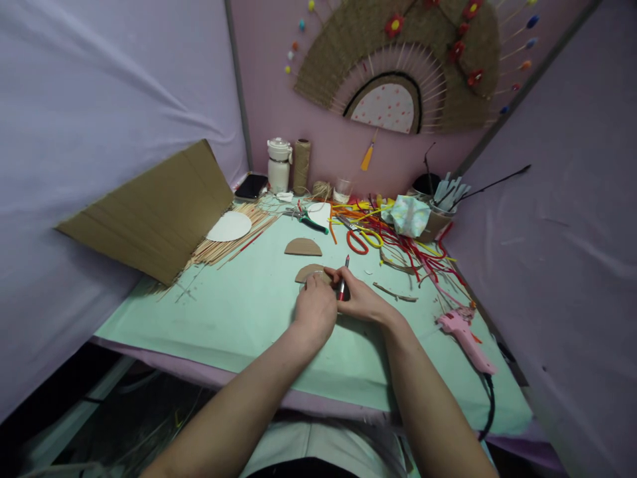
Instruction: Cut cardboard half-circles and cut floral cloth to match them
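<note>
My right hand point(361, 297) grips a pen point(342, 288), its narrow tip pointing up and away from me. My left hand point(317, 307) lies knuckles up over the near half-disc point(305, 273) of cardboard, fingers curled down on it; I can't tell whether they pinch it or only press. My right fingertips reach its right end, so the two hands almost meet there. That piece lies on the table point(219, 318) in front of me, its curved edge facing away. Just beyond it, untouched, is the far half-disc point(303, 248), also curve outward.

Past that lie the pliers point(313, 222), with the scissors point(357, 243) to their right. A twig point(395, 293) lies to the right of my right hand, and the glue gun point(466, 338) is further right. On my left, a cardboard sheet point(154, 216) leans at a slant by the sticks point(219, 251)
</note>
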`<state>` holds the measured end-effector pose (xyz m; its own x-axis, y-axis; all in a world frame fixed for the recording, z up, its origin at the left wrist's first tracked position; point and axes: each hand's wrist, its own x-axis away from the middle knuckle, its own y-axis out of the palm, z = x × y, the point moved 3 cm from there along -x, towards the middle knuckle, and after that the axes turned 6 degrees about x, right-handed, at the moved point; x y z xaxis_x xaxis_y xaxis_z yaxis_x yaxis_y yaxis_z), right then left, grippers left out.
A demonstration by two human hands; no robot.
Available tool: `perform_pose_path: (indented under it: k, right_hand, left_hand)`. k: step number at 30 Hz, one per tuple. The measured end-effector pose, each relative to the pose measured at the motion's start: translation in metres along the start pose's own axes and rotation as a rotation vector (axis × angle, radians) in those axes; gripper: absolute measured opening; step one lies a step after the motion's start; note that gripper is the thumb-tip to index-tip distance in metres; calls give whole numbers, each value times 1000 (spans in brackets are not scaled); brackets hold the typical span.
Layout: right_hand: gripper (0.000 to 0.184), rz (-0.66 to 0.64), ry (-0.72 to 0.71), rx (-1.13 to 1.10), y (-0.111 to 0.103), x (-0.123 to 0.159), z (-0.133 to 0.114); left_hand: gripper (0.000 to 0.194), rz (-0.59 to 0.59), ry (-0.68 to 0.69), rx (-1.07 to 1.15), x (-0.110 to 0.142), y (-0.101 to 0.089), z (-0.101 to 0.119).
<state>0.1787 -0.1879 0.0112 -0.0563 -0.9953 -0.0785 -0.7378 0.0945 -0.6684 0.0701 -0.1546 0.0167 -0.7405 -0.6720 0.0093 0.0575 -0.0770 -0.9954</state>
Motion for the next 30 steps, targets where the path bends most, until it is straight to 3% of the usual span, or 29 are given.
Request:
perform_pose_path:
  k: [30]
  right_hand:
    - [33, -15, 21, 16, 0, 0, -6]
  left_hand:
    - [38, 30, 25, 15, 1, 7, -3]
